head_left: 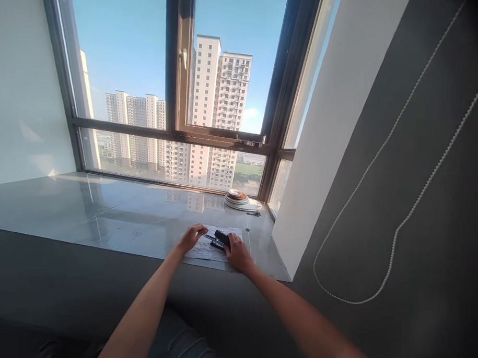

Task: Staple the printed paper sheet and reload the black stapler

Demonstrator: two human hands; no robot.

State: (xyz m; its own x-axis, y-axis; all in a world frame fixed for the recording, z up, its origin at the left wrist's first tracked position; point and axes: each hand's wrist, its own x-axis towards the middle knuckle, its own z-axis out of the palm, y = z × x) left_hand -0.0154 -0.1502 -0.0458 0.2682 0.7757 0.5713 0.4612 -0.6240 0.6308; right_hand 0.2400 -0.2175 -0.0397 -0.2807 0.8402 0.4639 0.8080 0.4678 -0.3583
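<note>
A black stapler [221, 239] lies over a sheet of paper [204, 251] covered in dark writing, at the front of the window sill. Its top is lifted away from its base, and a metal strip shows between them, pointing left. My right hand [238, 252] is closed around the stapler's right end. To the left, my left hand [193, 237] has its fingertips pinched together by the end of the metal strip. Whatever those fingers hold, if anything, is too small to make out.
Round stacked items, white with an orange one [236, 200], stand in the sill's [118, 217] back right corner beside small dark objects [255, 214]. A window [174, 134] rises behind. A beaded blind cord [357, 185] hangs at right. The sill's front edge drops off towards me.
</note>
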